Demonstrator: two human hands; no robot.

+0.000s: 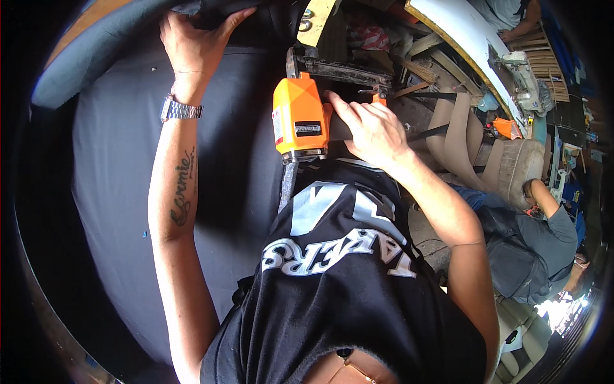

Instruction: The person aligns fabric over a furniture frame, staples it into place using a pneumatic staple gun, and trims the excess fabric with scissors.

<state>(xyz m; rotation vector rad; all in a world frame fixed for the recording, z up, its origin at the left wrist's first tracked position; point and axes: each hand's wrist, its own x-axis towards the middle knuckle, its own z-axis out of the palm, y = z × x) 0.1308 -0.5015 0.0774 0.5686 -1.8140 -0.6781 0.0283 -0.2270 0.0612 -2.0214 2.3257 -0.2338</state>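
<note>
My right hand (378, 131) is closed around the dark grip of an orange staple gun (299, 105). The gun's long, worn metal magazine (342, 70) lies beyond my knuckles, with its nose end at the left. At the upper left, my left hand (195, 45) grasps black fabric (115, 61) along a padded, rolled edge. Its thumb stretches to the right over the cloth, and the fingertips are partly hidden in the folds. Below my left arm spreads a wide, smooth dark panel (121, 211) of the same kind of cloth. The gun's nose hangs beside the panel's right edge.
Beige padded seat parts (460, 131) stand to the right. Behind them are wood scraps (441, 70) and a long white panel (470, 45). A person in a dark shirt (537, 249) bends at the far right; another person's arm (521, 25) shows at the top right.
</note>
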